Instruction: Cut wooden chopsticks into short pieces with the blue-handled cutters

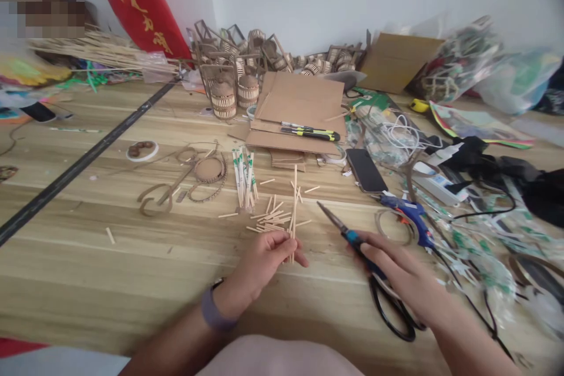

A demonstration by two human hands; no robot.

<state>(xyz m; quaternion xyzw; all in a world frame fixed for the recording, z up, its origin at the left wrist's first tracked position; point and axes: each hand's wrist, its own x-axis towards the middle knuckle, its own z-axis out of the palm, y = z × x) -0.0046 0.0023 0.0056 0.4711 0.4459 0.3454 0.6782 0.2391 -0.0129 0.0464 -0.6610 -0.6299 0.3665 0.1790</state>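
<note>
My left hand (277,248) is closed, pinching a few thin wooden chopsticks (295,200) between thumb and fingers, one standing taller than the others. Just beyond it lies a loose pile of short cut stick pieces (274,221). To the right, my right hand (396,261) is wrapped round the middle of a pair of scissors (337,220). The blades look closed and point up and left; the black loop handles hang below the palm. Behind the pile are several chopsticks in white and green paper wrappers (244,175).
Cardboard sheets (304,100) carry a utility knife (315,134). Small lantern-like stick crafts (223,100) stand by the wall. A phone (365,170), a blue glue gun (409,217), a power strip (440,183) and plastic wrappers crowd the right. A person is partly visible at far left.
</note>
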